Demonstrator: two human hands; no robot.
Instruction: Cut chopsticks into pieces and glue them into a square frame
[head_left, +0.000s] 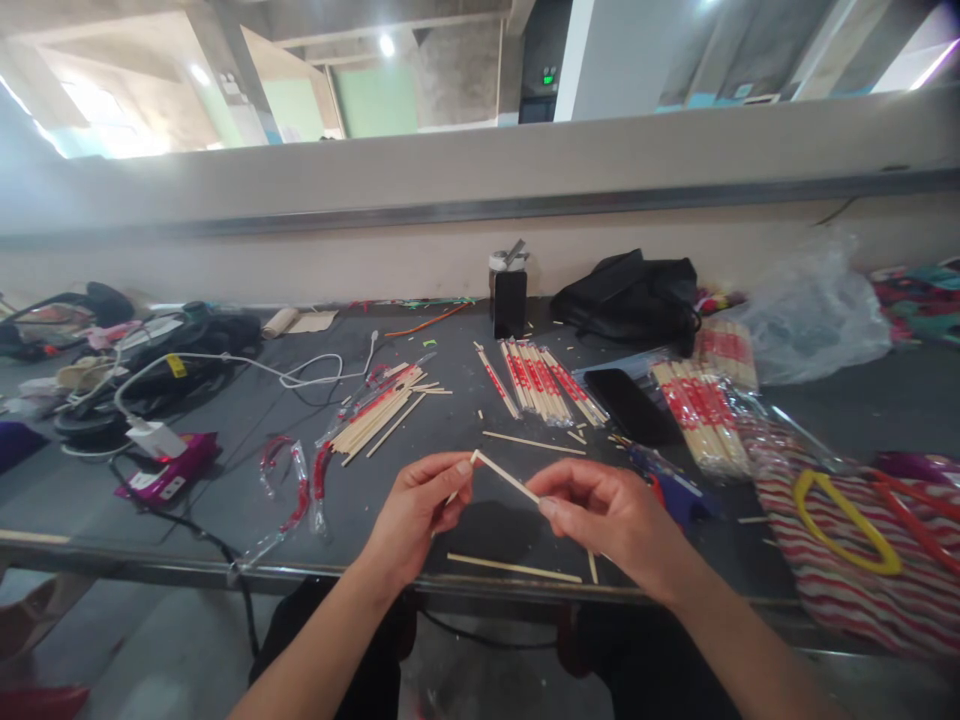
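Between my hands, above the dark table [420, 510], a thin pale wooden stick [507, 475] slants down to the right. My left hand [421, 505] pinches its upper left end, fingers curled. The lower right end is between the thumb and fingers of my right hand [600, 510]. Another stick [514, 569] lies near the table's front edge, and one more [534, 442] lies just beyond my hands. A bundle of loose sticks [379, 415] is at the left, and red-and-clear wrapped sticks [536, 380] lie farther back.
A black phone [626, 403], packed stick bundles [701, 415] and striped cloth [817, 530] with yellow-handled scissors [847, 520] are at right. A black box [510, 303] stands at the back. White cable [315, 375], torn wrappers [296, 490] and a purple power strip [176, 470] lie left.
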